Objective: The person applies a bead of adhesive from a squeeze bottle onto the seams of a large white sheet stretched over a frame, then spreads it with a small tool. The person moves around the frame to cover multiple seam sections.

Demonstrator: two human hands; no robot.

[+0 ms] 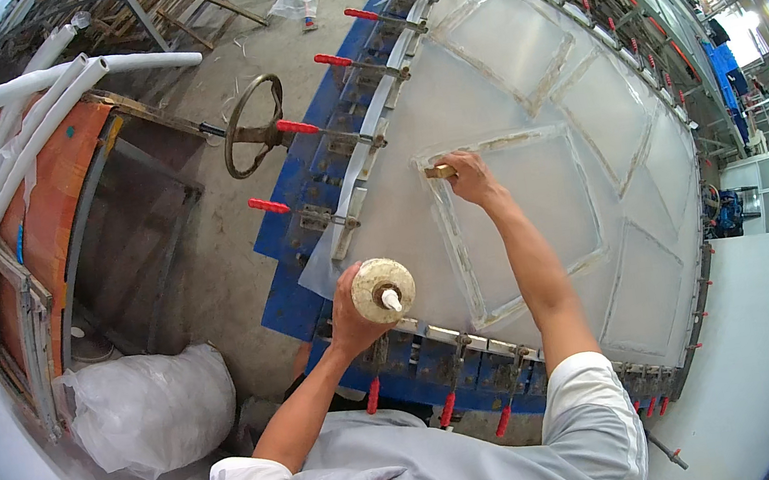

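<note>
My left hand (347,317) is wrapped round the side of a round cream-coloured bottle (372,276) with a white nozzle (391,298) on top. It is held up near the front left edge of a big translucent sheet (404,203). Farther in, my right hand (471,177) grips a small tan block-like tool (440,171); its exact kind is hard to tell. That tool is at the upper left corner of a four-sided outline (449,231) of whitish, smeared strips on the sheet. Other angular outlines (565,61) lie beyond it.
Clamps with red handles (297,127) line the sheet's edges on a blue metal table (291,303). Left stand a handwheel (254,127), an orange panel (65,175) with white foam tubes (30,126), and a plastic-wrapped bundle (153,411). A white surface (757,337) lies at right.
</note>
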